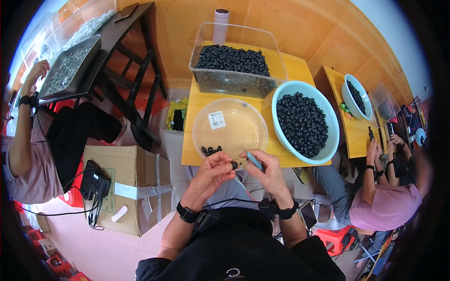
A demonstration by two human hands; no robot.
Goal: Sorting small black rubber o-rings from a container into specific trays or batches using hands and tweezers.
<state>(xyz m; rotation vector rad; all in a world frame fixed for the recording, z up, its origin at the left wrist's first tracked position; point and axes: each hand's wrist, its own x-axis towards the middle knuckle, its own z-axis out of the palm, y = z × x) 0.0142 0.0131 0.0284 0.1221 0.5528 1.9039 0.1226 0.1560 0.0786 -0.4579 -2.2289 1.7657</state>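
Over the table's near edge, my left hand [212,173] pinches a small round black part [234,165] between thumb and fingertips. My right hand [270,175] is closed around a light-blue tool [254,160], with its fingertips close to that part; the tool's working end cannot be made out. Just beyond both hands stands a shallow round clear tub [243,124], with several black parts [211,151] at its near left. To the right, a pale blue basin [332,140] is heaped with similar black ring-like parts [302,124].
A clear rectangular bin [206,77] of black parts and a pink flask [220,28] stand at the back of the yellow table [190,145]. On my left is a cardboard box [124,173]. People sit at tables on both sides; another blue basin [347,96] is at right.
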